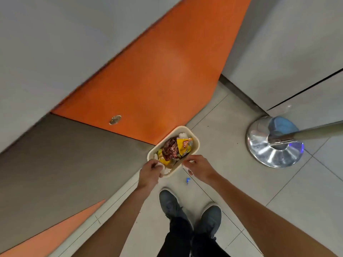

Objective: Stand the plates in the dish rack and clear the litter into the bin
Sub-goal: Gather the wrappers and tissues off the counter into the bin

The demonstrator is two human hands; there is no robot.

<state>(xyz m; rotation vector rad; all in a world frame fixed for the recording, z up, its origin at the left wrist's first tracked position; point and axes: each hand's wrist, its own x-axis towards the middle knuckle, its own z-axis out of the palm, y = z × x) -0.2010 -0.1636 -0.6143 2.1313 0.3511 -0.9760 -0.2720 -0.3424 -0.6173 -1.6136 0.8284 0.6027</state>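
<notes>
A small cream bin (pixel 193 138) stands on the tiled floor against the orange wall panel. It holds crumpled litter: a brown wrapper (pixel 169 148), a yellow wrapper (pixel 183 145) and white scraps. My left hand (pixel 151 172) is at the bin's near left rim and pinches a white scrap (pixel 160 165) over it. My right hand (pixel 197 167) hovers at the near right rim with fingers curled; what it holds, if anything, is hidden. A small blue scrap (pixel 188 180) lies on the floor just before the bin. No plates or dish rack are in view.
A metal post with a round shiny base (pixel 274 147) stands to the right, with a blue cloth (pixel 282 123) behind it. Grey and orange panels (pixel 148 80) fill the left and back. My two grey shoes (pixel 191 210) stand on the tiles below the bin.
</notes>
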